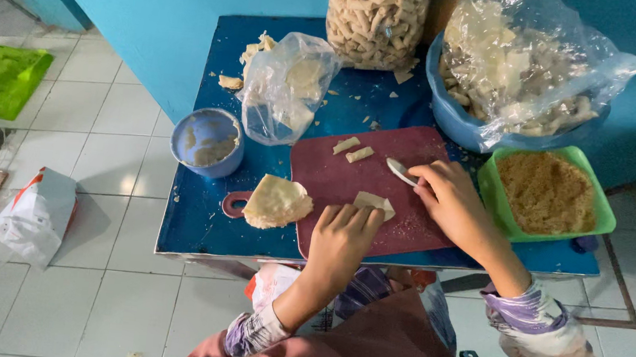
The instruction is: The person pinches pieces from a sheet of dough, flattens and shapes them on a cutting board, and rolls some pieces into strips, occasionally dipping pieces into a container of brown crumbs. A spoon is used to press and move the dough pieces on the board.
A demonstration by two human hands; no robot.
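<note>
On a dark red cutting board (334, 180) lies a pale folded wrapper piece (373, 202). My left hand (341, 241) rests its fingertips on that piece. My right hand (450, 197) grips a white spoon (400, 171), whose bowl points left over the board. Two small rolled pieces (353, 150) lie at the board's far side. A stack of round pale wrappers (276, 202) sits at the board's left edge, over its handle.
The low blue table (198, 213) also carries a small blue bowl (207, 141), a clear bag (284, 87), a green tray of brown crumbs (546, 193), a blue basin with a bagged pale filling (506, 72) and a tall bag of rolls (377, 14). White tiled floor lies to the left.
</note>
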